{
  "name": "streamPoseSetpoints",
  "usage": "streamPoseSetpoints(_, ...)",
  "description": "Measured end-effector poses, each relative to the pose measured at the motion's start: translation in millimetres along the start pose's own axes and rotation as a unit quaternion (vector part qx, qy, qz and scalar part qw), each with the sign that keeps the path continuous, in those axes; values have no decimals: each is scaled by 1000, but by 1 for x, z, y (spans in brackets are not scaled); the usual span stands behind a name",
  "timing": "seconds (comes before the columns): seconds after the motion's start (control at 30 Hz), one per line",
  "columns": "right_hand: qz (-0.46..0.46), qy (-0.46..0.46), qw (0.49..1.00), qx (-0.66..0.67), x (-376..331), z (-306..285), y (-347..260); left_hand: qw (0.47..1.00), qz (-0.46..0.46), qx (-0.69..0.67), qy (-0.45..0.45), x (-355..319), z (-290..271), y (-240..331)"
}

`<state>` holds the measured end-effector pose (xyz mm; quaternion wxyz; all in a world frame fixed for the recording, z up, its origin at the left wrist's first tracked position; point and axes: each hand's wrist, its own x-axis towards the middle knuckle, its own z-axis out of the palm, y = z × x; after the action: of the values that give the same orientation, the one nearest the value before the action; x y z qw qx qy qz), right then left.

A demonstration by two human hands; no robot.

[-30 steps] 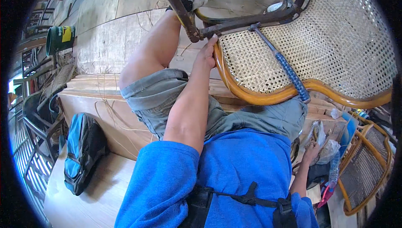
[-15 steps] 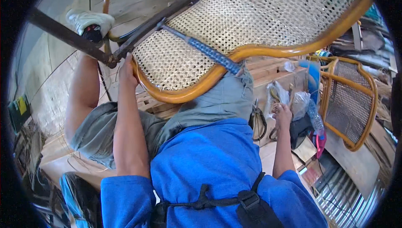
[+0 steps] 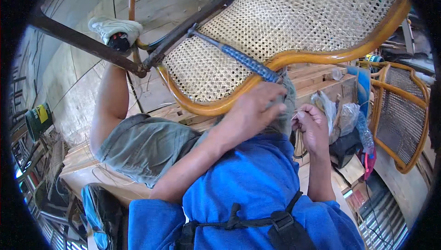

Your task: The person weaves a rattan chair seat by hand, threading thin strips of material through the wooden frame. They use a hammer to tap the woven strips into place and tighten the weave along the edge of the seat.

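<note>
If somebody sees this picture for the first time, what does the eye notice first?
First comes the woven cane chair seat with its curved orange frame, filling the top. Across it lies a blue-handled tool. Below, the left hand and right hand meet at the frame's lower edge, above the blue shirt.

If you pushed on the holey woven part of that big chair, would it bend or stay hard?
The woven cane panel would probably give a little, since it is a thin open mesh with holes throughout. The curved orange frame around it looks thick and solid, so it likely stays stiff. The whole chair seems fairly light for its size, as it rests tilted across the person's lap.
</note>
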<state>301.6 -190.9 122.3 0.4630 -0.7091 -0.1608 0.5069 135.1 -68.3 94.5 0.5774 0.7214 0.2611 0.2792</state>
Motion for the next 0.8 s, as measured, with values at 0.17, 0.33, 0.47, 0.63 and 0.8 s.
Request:
streamPoseSetpoints(0.17,19,-58,996,64,4,33,-6,949,-201,-231,-80,1,5,0)
streamPoseSetpoints(0.33,25,-57,995,77,10,43,-2,936,-255,-231,-70,-12,7,-22)
streamPoseSetpoints(0.47,9,-43,996,76,10,43,3,871,-301,-387,-48,-22,7,-24)
streamPoseSetpoints(0.63,-29,-37,999,26,11,49,4,850,-321,-417,-39,-26,9,-28)
streamPoseSetpoints(0.8,-26,-27,998,-42,7,50,7,896,-300,-310,-101,-19,1,-10)
